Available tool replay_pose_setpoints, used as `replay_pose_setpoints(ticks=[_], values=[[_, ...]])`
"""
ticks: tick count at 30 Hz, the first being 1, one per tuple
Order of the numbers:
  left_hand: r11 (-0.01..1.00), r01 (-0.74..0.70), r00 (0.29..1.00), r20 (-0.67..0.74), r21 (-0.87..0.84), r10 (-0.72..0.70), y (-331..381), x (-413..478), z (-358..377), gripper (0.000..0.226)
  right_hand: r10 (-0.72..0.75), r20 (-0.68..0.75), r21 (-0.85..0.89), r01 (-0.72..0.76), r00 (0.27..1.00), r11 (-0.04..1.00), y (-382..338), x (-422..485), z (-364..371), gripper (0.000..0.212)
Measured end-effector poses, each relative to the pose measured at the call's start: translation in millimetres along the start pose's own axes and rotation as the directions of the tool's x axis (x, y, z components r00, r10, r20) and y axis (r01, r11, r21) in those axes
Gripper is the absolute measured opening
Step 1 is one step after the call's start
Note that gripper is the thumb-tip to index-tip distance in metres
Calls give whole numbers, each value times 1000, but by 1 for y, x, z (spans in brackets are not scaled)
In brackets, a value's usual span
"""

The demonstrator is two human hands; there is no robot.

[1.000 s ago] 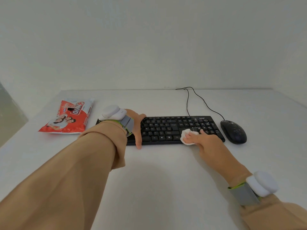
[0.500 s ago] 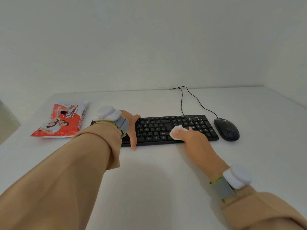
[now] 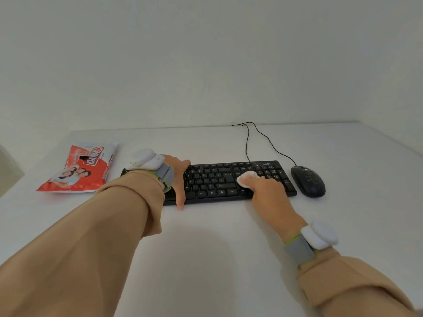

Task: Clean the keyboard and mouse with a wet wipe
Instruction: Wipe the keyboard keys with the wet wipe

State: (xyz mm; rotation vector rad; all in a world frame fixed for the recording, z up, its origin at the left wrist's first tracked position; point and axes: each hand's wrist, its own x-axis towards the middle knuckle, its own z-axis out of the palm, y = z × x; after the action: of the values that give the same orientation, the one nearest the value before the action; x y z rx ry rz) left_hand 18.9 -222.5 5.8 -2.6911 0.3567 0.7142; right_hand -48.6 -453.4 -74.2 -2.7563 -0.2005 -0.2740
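Observation:
A black keyboard (image 3: pixel 212 181) lies across the middle of the white table, and a black mouse (image 3: pixel 307 181) sits just right of it. My right hand (image 3: pixel 267 191) holds a bunched white wet wipe (image 3: pixel 246 178) under its fingertips and presses it on the keys at the keyboard's right-centre, left of the number pad. My left hand (image 3: pixel 179 177) rests across the keyboard's left part, thumb stretched down over the front edge and fingers at the back edge. My left sleeve and wrist device hide the keyboard's left end.
A red and white pack of wet wipes (image 3: pixel 80 168) lies flat at the left of the table (image 3: pixel 206 248). Two black cables (image 3: pixel 263 138) run from the keyboard and mouse to the back wall.
My right hand rubbed the wipe a little left along the keys, then back right and slightly farther from the front edge. My left hand stayed on the keyboard.

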Motion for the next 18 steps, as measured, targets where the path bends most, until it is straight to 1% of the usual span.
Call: replay_pose_setpoints(ticks=[1,3,5,8,12,15,17,18], values=[[1000,7,1000,11,7,-7,1,0,-1,125,-10,7,42,9,1000,999,3,-4,0,64],[1000,12,1000,21,16,-13,2,-1,-3,126,-74,-12,132,74,997,988,9,-13,-4,66],[1000,8,1000,16,18,-8,2,-2,-2,127,-130,-2,150,129,991,980,19,-17,-10,66],[1000,-4,1000,10,7,4,-2,-1,0,132,-97,15,99,95,995,990,31,-15,-17,69],[1000,-5,999,38,-3,5,-2,2,-2,137,-54,-66,-4,54,996,999,21,-4,-15,65],[1000,4,999,32,10,-4,-1,4,-2,138,-42,-90,8,43,995,999,6,3,-8,62],[1000,8,1000,15,23,-9,1,5,-1,136,-36,-51,27,38,998,999,6,0,-2,62],[1000,10,1000,10,28,-10,2,5,-1,135,-37,-35,64,39,999,997,7,-3,1,62]])
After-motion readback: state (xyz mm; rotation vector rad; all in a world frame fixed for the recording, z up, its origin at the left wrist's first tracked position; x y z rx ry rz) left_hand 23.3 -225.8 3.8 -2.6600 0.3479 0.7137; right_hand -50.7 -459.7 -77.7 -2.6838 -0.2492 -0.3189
